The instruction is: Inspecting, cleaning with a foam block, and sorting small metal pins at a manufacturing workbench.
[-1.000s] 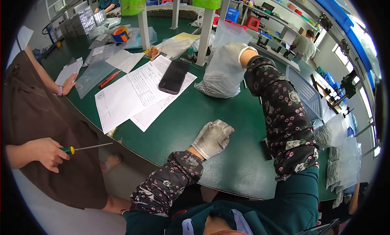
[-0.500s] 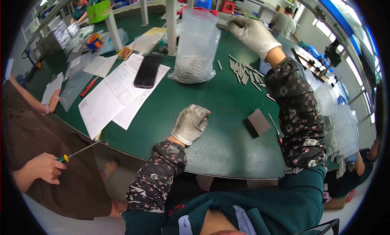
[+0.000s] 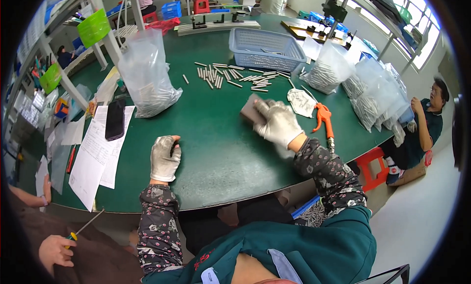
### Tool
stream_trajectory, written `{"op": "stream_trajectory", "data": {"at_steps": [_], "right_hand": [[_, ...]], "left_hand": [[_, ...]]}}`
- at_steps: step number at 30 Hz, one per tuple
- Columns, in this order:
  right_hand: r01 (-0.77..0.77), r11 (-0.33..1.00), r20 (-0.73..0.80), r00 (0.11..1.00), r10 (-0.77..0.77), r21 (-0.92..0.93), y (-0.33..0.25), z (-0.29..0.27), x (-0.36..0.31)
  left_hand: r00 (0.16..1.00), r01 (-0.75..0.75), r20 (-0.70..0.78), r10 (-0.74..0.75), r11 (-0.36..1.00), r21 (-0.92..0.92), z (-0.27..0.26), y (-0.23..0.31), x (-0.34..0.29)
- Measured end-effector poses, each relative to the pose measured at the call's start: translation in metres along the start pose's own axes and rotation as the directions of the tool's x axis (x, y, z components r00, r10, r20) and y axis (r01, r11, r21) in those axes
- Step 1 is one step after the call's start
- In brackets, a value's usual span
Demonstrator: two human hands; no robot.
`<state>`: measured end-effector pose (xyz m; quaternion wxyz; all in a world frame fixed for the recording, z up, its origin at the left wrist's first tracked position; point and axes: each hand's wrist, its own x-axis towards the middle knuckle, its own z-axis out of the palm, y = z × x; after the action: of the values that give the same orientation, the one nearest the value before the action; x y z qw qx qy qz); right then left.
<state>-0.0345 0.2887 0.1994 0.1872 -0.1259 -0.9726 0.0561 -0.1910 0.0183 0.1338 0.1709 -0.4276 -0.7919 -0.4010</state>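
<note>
My right hand, in a grey-white glove, is closed over a brown rectangular block on the green table. The block's far left end shows; the glove hides the rest, and the hand is slightly blurred. My left hand, gloved too, rests on the table to the left with its fingers curled; whether anything is in them is hidden. Beyond the hands lie many loose metal pins. At the right hand's right are a crumpled white cloth and an orange air blow gun.
A clear bag of pins stands at left, beside a phone and papers. A blue basket stands behind. More bags line the right edge. A co-worker's hand holds a screwdriver at lower left.
My right hand has come down from above the far side of the table onto the brown block. The view has swung right, bringing the basket and blow gun into sight. My left hand remains on the table.
</note>
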Motion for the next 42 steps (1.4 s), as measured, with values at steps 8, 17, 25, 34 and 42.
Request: {"op": "stream_trajectory", "data": {"at_steps": [8, 17, 25, 34, 42], "right_hand": [[-0.421, 0.844, -0.095, 0.905, 0.414, -0.331, 0.100, -0.023, 0.001], [-0.405, 0.837, 0.229, 0.833, 0.504, -0.369, 0.117, -0.059, 0.003], [-0.436, 0.792, 0.223, 0.798, 0.560, -0.428, 0.148, 0.004, 0.083], [-0.448, 0.813, 0.176, 0.826, 0.536, -0.371, 0.153, 0.046, 0.118], [-0.475, 0.814, 0.195, 0.810, 0.553, -0.334, 0.176, 0.050, 0.135]], "left_hand": [[0.998, 0.054, 0.020, -0.054, 0.998, 0.014, 0.000, -0.003, -0.001], [0.997, 0.066, 0.034, -0.066, 0.998, 0.002, -0.001, -0.001, 0.001], [0.993, 0.104, 0.053, -0.103, 0.995, -0.010, 0.000, 0.001, 0.003], [0.979, 0.186, 0.090, -0.183, 0.982, -0.019, -0.008, 0.007, 0.000], [0.975, 0.202, 0.103, -0.198, 0.979, -0.027, -0.005, 0.009, 0.004]]}}
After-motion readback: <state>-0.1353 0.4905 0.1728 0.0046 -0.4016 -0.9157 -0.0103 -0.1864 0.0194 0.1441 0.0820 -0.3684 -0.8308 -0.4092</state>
